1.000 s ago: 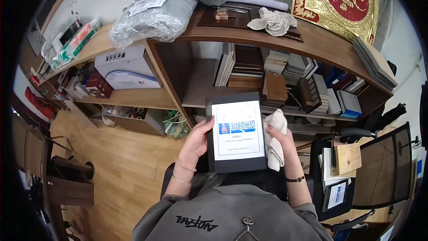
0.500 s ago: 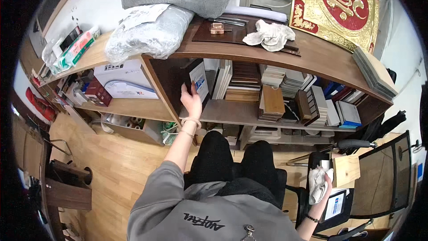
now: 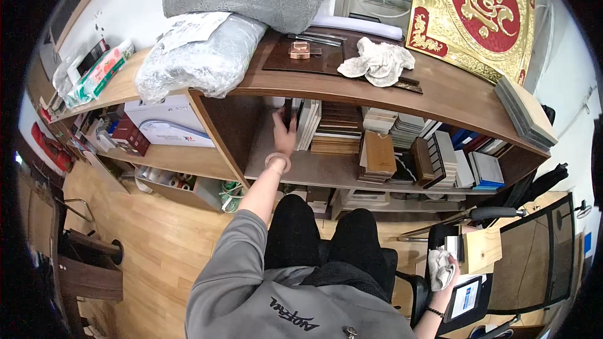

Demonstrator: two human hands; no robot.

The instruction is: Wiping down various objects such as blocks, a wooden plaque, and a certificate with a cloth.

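Observation:
My left hand reaches into the shelf compartment, its fingers closed on a thin black-framed panel. The panel stands upright, edge toward me, beside several white boards. Part of it is hidden behind my hand. Down at the right, my right hand grips a crumpled white cloth. Around that hand are a pale wooden block and a black-bordered panel with a white and blue face, both on a chair.
Stacked sample boards fill the shelf to the right. On the shelf top lie a plastic-wrapped bundle, another white rag and a red and gold panel. A white box occupies the left compartment.
My left hand has pushed deeper into the compartment and to the right. The panel has turned from showing its white face to edge-on. My right hand, still holding the cloth, shifted slightly.

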